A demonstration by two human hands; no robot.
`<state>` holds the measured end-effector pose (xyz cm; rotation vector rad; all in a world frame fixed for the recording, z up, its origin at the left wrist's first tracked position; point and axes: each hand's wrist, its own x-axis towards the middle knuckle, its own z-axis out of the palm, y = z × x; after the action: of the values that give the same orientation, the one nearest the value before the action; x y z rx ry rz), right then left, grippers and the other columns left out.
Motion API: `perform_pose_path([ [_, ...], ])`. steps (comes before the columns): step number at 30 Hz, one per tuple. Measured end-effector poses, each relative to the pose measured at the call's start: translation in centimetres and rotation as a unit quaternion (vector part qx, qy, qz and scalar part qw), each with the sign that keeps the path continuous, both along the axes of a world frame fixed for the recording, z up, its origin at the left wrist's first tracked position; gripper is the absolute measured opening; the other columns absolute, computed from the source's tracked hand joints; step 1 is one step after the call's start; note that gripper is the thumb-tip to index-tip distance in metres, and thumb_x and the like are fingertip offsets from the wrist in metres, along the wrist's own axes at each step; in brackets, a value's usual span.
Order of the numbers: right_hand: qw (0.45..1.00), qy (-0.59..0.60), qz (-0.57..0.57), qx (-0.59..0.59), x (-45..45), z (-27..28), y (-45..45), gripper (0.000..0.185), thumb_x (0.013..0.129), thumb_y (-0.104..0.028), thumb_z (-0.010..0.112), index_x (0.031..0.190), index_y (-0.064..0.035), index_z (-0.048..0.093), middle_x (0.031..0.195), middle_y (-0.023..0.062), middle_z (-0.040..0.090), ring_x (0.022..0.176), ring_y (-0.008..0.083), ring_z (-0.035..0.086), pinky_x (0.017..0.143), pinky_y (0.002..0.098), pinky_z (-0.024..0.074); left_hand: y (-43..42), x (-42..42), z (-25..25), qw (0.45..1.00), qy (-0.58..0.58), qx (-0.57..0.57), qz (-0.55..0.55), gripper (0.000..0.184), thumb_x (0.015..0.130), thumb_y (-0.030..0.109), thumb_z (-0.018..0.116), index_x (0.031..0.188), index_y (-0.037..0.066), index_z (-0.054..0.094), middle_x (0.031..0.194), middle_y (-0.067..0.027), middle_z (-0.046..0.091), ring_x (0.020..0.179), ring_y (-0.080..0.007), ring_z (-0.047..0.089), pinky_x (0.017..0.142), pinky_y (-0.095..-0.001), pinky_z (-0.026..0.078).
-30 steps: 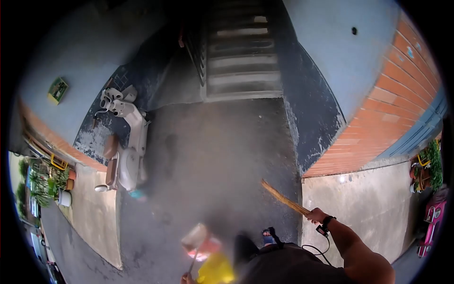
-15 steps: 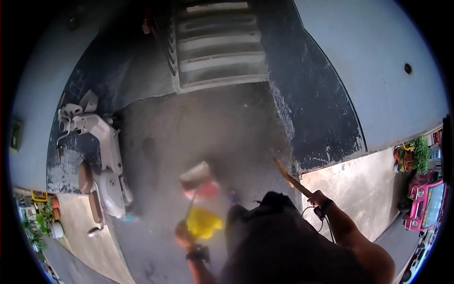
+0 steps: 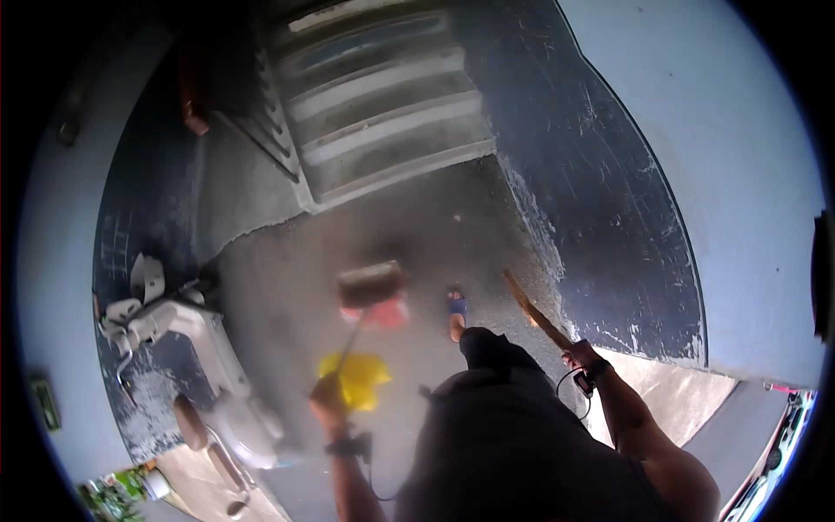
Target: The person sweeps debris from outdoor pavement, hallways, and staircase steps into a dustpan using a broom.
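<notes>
My left hand point(image 3: 329, 404) is closed around the thin handle of a long-handled dustpan point(image 3: 372, 283), its pan pale and dark with a red part below. The pan is blurred by motion, and I cannot tell whether it touches the floor. Beside that hand shows a yellow, crumpled-looking piece point(image 3: 364, 383); how it is attached is unclear. My right hand point(image 3: 583, 355) grips a brown, tapering stick-like tool point(image 3: 537, 315), perhaps a broom, slanting forward and left. A foot in a blue slipper point(image 3: 457, 303) is on the floor between the two tools.
Concrete stairs point(image 3: 391, 126) rise ahead, with a railing point(image 3: 274, 152) on their left. A pale scooter point(image 3: 213, 357) stands along the left wall. A scratched dark-and-white wall point(image 3: 600, 174) runs along the right. Potted plants point(image 3: 117, 496) are at lower left.
The view has turned, and the stairs and scooter appear tilted. The slippered foot has come into clear view. Dustpan and yellow piece sit slightly higher in view; both hands keep their holds.
</notes>
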<state>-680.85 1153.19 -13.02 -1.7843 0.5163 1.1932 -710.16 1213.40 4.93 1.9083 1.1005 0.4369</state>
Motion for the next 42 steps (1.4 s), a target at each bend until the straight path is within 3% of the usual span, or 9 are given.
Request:
perform_pose_path([
  [5, 0.997, 0.065, -0.034, -0.016, 12.8, 5.6, 11.2, 0.019, 0.082, -0.005, 0.07, 0.066, -0.0022, 0.062, 0.059, 0.0062, 0.059, 0.045, 0.0133, 0.054, 0.037, 0.0287, 0.0371, 5.8, 12.5, 3.3, 0.998, -0.037, 0.045, -0.016, 0.017, 0.083, 0.001, 0.066, 0.098, -0.001, 0.072, 0.071, 0.0045, 0.057, 0.066, -0.0056, 0.046, 0.059, -0.0216, 0.039],
  [9, 0.978, -0.066, 0.169, -0.099, 23.5, 7.4, 18.9, 0.026, 0.084, -0.024, 0.068, 0.07, -0.0023, 0.065, 0.058, 0.0053, 0.063, 0.044, 0.0169, 0.06, 0.039, 0.0319, 0.0475, 9.8, 19.2, 3.8, 0.994, 0.023, 0.096, -0.041, 0.017, 0.082, 0.002, 0.067, 0.097, 0.001, 0.073, 0.067, 0.0062, 0.052, 0.063, -0.0049, 0.043, 0.056, -0.0221, 0.036],
  [19, 0.943, -0.242, 0.217, -0.07, 44.9, 11.9, 41.0, 0.025, 0.087, -0.027, 0.058, 0.075, -0.0048, 0.063, 0.061, 0.0073, 0.064, 0.045, 0.0194, 0.063, 0.041, 0.0337, 0.0511, 21.7, 38.6, 1.6, 0.998, 0.018, 0.057, -0.018, 0.018, 0.081, 0.002, 0.067, 0.098, 0.0, 0.073, 0.071, 0.0032, 0.06, 0.065, -0.0056, 0.049, 0.059, -0.0225, 0.041],
  [26, 0.878, -0.37, 0.281, -0.115, 59.0, 10.9, 58.6, 0.024, 0.087, -0.023, 0.053, 0.104, -0.0089, 0.063, 0.086, 0.0189, 0.068, 0.082, 0.0396, 0.066, 0.072, 0.0496, 0.0531, 29.5, 52.0, 0.8, 0.992, 0.041, 0.11, -0.038, 0.021, 0.081, 0.005, 0.064, 0.099, 0.004, 0.074, 0.067, -0.0018, 0.063, 0.061, -0.0065, 0.052, 0.058, -0.0247, 0.043],
  [30, 0.797, -0.513, 0.3, -0.107, 63.7, 9.6, 67.3, 0.026, 0.085, -0.022, 0.058, 0.108, -0.0111, 0.062, 0.076, 0.0113, 0.068, 0.071, 0.0334, 0.067, 0.065, 0.0456, 0.0536, 33.3, 58.0, -1.0, 0.998, -0.002, 0.057, -0.021, 0.021, 0.081, 0.008, 0.064, 0.099, 0.004, 0.074, 0.068, -0.0037, 0.065, 0.062, -0.0071, 0.054, 0.058, -0.0259, 0.045],
  [33, 0.836, -0.437, 0.315, -0.107, 66.3, 10.3, 73.1, 0.032, 0.085, -0.025, 0.059, 0.115, -0.013, 0.062, 0.089, 0.017, 0.07, 0.085, 0.0425, 0.065, 0.076, 0.0517, 0.0517, 35.0, 61.6, -1.3, 0.997, 0.038, 0.063, -0.021, 0.021, 0.081, 0.01, 0.064, 0.099, 0.004, 0.074, 0.068, -0.005, 0.065, 0.061, -0.0077, 0.054, 0.059, -0.0259, 0.046],
  [37, 0.742, -0.453, 0.481, -0.114, 69.1, 0.5, 76.0, 0.04, 0.084, -0.025, 0.059, 0.124, -0.0164, 0.059, 0.093, 0.0187, 0.069, 0.086, 0.0425, 0.065, 0.076, 0.0523, 0.0514, 35.7, 65.2, -2.3, 0.999, 0.039, 0.034, 0.011, 0.021, 0.082, 0.011, 0.064, 0.099, 0.005, 0.074, 0.071, -0.0069, 0.068, 0.063, -0.0092, 0.058, 0.061, -0.0266, 0.047],
  [39, 0.76, -0.359, 0.519, -0.153, 66.0, 8.4, 79.3, 0.047, 0.084, -0.026, 0.06, 0.13, -0.0182, 0.056, 0.093, 0.0188, 0.069, 0.087, 0.0425, 0.065, 0.076, 0.0516, 0.0516, 35.7, 66.5, -2.5, 0.999, 0.032, 0.03, 0.026, 0.021, 0.082, 0.011, 0.064, 0.099, 0.005, 0.074, 0.073, -0.0077, 0.069, 0.065, -0.0102, 0.061, 0.062, -0.0271, 0.048],
  [42, 0.759, -0.385, 0.518, -0.09, 65.8, 9.2, 77.4, 0.05, 0.082, -0.016, 0.054, 0.131, -0.0123, 0.049, 0.089, 0.0232, 0.068, 0.085, 0.0406, 0.066, 0.074, 0.0509, 0.0526, 35.6, 68.3, -2.5, 0.995, 0.073, 0.065, 0.026, 0.021, 0.082, 0.011, 0.063, 0.099, 0.005, 0.074, 0.077, -0.0102, 0.071, 0.069, -0.0118, 0.064, 0.064, -0.0282, 0.05],
])
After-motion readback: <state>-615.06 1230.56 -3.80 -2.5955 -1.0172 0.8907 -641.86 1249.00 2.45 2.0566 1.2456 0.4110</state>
